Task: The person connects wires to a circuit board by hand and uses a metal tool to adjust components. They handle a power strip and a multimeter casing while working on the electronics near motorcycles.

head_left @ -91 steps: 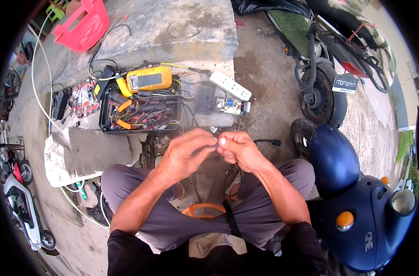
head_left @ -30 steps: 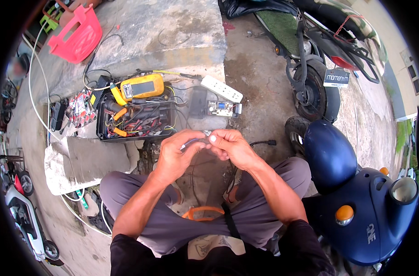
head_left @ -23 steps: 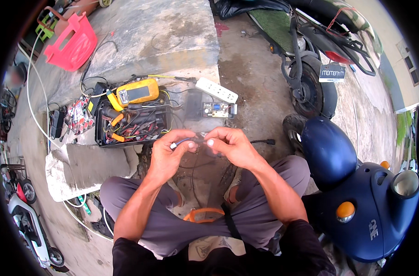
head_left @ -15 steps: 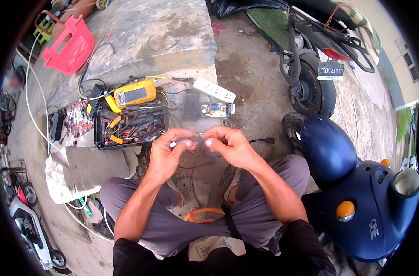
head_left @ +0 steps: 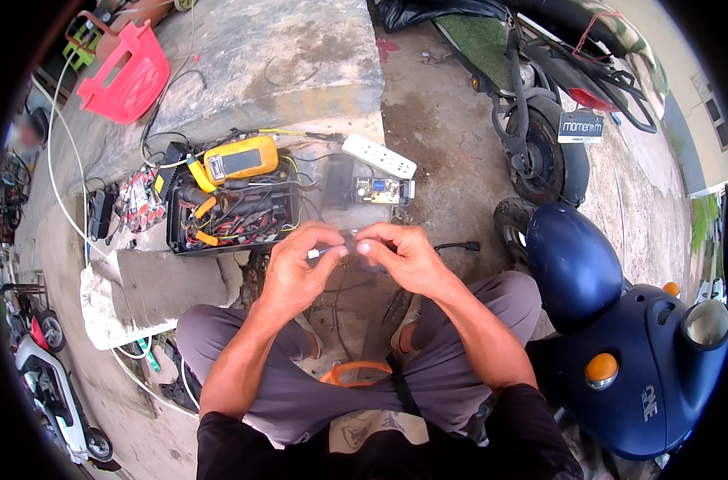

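The left hand [head_left: 296, 272] and the right hand [head_left: 404, 260] meet in front of the seated person's knees, near the picture's centre. Both grips are pinched together on a small pale connector [head_left: 320, 253] with thin wires [head_left: 344, 272]; it sits between the fingertips of the two hands, and it is too small to tell more than that it may be a plug end. The wires hang down from the hands toward six o'clock.

At eleven o'clock from the hands, a black tool tray [head_left: 236, 220] rests on the concrete surface [head_left: 268, 72], filled with orange-handled tools and leads. A yellow multimeter [head_left: 240, 160] lies on the tray's far edge. Just beyond the hands, at twelve o'clock, lies a small circuit board [head_left: 380, 190], with a white power strip [head_left: 378, 155] behind it. A red plastic stool [head_left: 128, 76] lies tipped over at ten o'clock, well apart. A blue scooter [head_left: 628, 336] stands at four o'clock, beside the person's right knee.
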Tool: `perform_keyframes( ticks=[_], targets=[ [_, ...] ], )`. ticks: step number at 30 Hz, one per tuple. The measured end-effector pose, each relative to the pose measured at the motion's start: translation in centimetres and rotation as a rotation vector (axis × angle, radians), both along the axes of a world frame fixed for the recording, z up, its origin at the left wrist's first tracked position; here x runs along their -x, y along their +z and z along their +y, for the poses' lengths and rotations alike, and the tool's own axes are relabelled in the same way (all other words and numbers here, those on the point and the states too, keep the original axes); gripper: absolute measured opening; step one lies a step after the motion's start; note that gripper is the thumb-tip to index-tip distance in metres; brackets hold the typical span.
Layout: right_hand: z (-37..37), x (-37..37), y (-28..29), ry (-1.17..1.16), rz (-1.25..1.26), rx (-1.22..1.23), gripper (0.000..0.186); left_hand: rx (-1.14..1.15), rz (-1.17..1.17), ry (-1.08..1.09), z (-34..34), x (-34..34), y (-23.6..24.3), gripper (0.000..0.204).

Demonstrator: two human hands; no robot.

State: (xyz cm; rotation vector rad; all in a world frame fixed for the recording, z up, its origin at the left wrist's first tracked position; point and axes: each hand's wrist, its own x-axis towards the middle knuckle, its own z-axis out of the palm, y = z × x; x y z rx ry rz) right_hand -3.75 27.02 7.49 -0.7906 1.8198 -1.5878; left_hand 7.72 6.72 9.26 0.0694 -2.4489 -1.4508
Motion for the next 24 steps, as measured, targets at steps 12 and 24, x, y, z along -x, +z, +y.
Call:
perform_keyframes(
  ticks=[12,24],
  targets=[
    [-0.2,-0.2,-0.1,0.011,-0.118,0.070,0.015,-0.390,-0.189,0.006,-0.6,-0.3,0.0,0.019],
    [-0.2,-0.2,-0.4,-0.045,0.068,0.023,0.025,-0.475,-0.293,0.102,-0.7,-0.1,0.2,0.021]
  ],
)
